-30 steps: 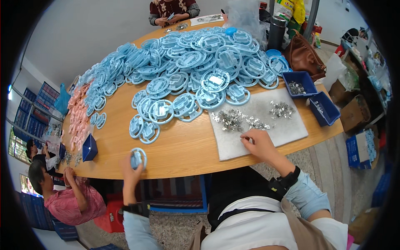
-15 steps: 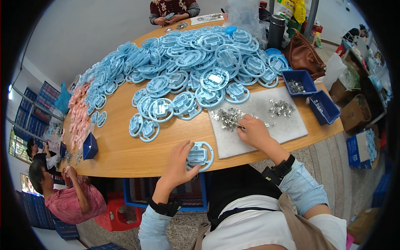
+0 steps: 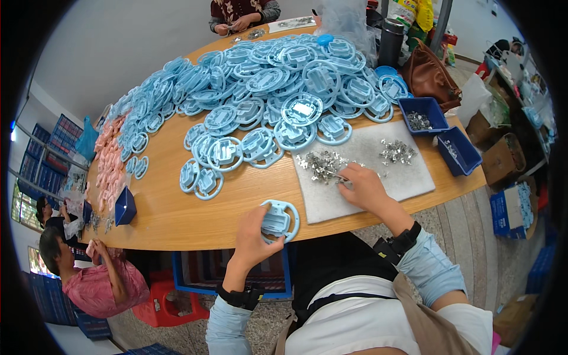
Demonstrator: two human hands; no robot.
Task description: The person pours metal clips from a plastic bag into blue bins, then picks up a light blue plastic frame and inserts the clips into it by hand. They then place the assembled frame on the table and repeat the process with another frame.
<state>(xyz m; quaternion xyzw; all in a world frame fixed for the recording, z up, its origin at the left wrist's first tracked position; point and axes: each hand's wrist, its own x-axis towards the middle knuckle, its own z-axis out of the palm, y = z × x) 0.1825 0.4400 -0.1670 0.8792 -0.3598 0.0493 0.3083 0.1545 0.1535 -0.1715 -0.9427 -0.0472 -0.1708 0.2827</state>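
Note:
At the table's near edge my left hand (image 3: pixel 251 239) grips a light blue plastic ring-shaped part (image 3: pixel 277 221), thumb on its near side and fingers around its left. The part has a raised rectangular compartment in its middle. My right hand (image 3: pixel 365 189) is pinched at the near side of a heap of small silver metal clips (image 3: pixel 321 165), and a small metal piece seems to be between its fingertips. The heap lies on a whitish board (image 3: pixel 322 204). To its right on the board is a smaller heap of metal pieces (image 3: pixel 397 152).
A large pile of blue ring parts (image 3: pixel 266 80) covers the table's far side, with pink parts (image 3: pixel 109 160) at left. Blue bins (image 3: pixel 458 163) stand by the board's right edge, near a brown bag (image 3: pixel 432 77) and a dark flask (image 3: pixel 391 44). Other people sit around the table.
My left fingers have curled closer around the blue ring part, which has turned slightly. My right hand stays at the clip heap. Across the table, another person's hands have shifted.

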